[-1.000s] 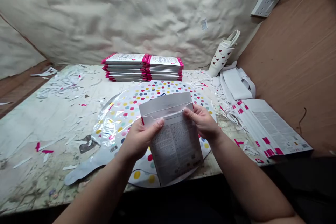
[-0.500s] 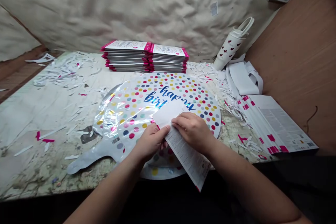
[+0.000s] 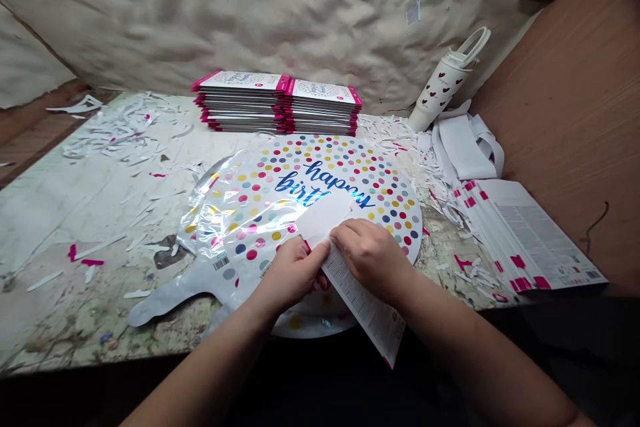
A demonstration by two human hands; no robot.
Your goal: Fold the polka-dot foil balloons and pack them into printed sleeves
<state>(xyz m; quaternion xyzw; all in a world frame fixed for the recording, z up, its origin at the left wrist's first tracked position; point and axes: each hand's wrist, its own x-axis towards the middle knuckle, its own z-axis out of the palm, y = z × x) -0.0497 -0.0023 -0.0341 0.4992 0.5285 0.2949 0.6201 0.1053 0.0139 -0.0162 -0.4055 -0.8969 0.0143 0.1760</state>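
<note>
Open air over the foil balloon (image 3: 385, 180), from the right hand (image 3: 370, 260) back to the stacked packets (image 3: 276, 103). Printed card (image 3: 363, 303) wedged against the left hand (image 3: 293, 273), blocking sideways passage. Rightward, pink-edged printed sheets (image 3: 520, 233) and white paper strips (image 3: 465, 150) crowd the bench (image 3: 75, 300); heart-print bottle (image 3: 440, 90) upright behind them, near the plywood wall (image 3: 565, 113).

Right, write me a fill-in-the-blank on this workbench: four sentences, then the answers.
The left hand and right hand hold a printed card over a foil balloon covered in coloured ____.
The balloon's blue script begins with the word ____.
The stacked packets behind it have ____ edges.
The white bottle to their right is patterned with ____.
Answers: dots; happy; pink; hearts.
</note>
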